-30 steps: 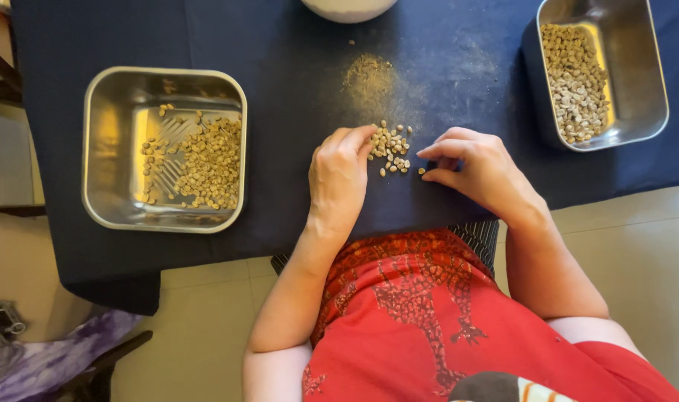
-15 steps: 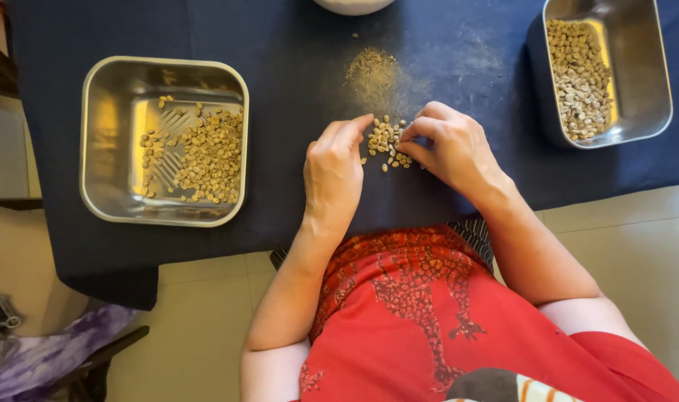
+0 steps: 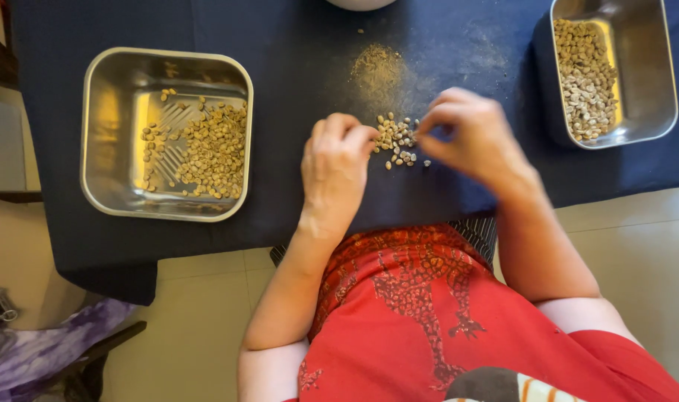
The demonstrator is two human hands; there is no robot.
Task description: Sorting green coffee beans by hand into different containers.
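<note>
A small pile of pale beans [image 3: 397, 139] lies on the dark blue tablecloth [image 3: 294, 67] in front of me. My left hand [image 3: 335, 167] rests on the cloth with its fingers curled, and its fingertips touch the pile's left edge. Just right of the pile, my right hand [image 3: 470, 138] is lifted and blurred by motion. Its thumb and fingertips are pinched together, and whether a bean sits between them is not visible.
A square steel tray [image 3: 90, 134] holding loose beans sits at the left. A second steel tray [image 3: 645, 67] with paler beans stands at the far right. A patch of dusty chaff [image 3: 376, 67] lies beyond the pile. A white bowl's rim [image 3: 360, 3] shows at the top edge.
My right hand has lifted off the pile and shifted right, fingers pinched. My left hand's fingers have curled in more at the pile's edge.
</note>
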